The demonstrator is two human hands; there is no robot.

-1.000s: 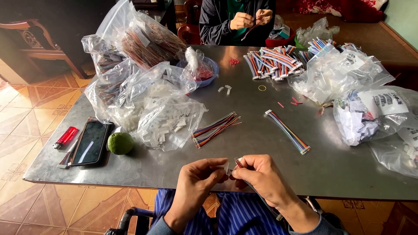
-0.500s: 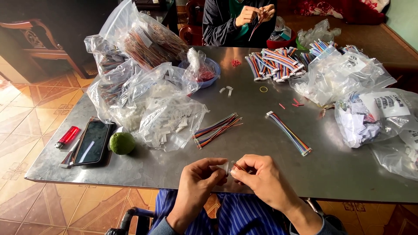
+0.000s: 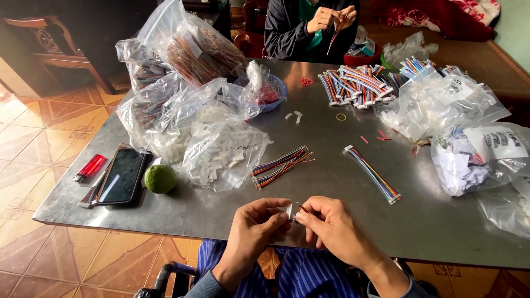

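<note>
Hands meet at the near edge of the grey metal table (image 3: 342, 165). Left hand (image 3: 254, 229) pinches a small white connector (image 3: 289, 212) between thumb and fingers; right hand (image 3: 331, 226) closes its fingertips on the same piece from the other side, with thin wire ends poking up just above the pinch. Both grips are clenched on it. Connector sits between the two hands, just above the table edge.

Just beyond the grip lies a loose bundle of coloured wires (image 3: 281, 164), flat on the table. Beyond and to the right of the grip, a rainbow ribbon cable (image 3: 372, 174) with a white plug on its far end lies slantwise. Left of the grip, well apart: a green lime (image 3: 160, 179), touching a black phone (image 3: 120, 176), then a red lighter (image 3: 89, 168) further out. Clear plastic bags of white parts (image 3: 221, 149) sit beyond the lime. Far across the table, a heap of finished ribbon cables (image 3: 356, 84), and another person's hands (image 3: 331, 19) working a wire. More bags (image 3: 469, 149) crowd the right side.
</note>
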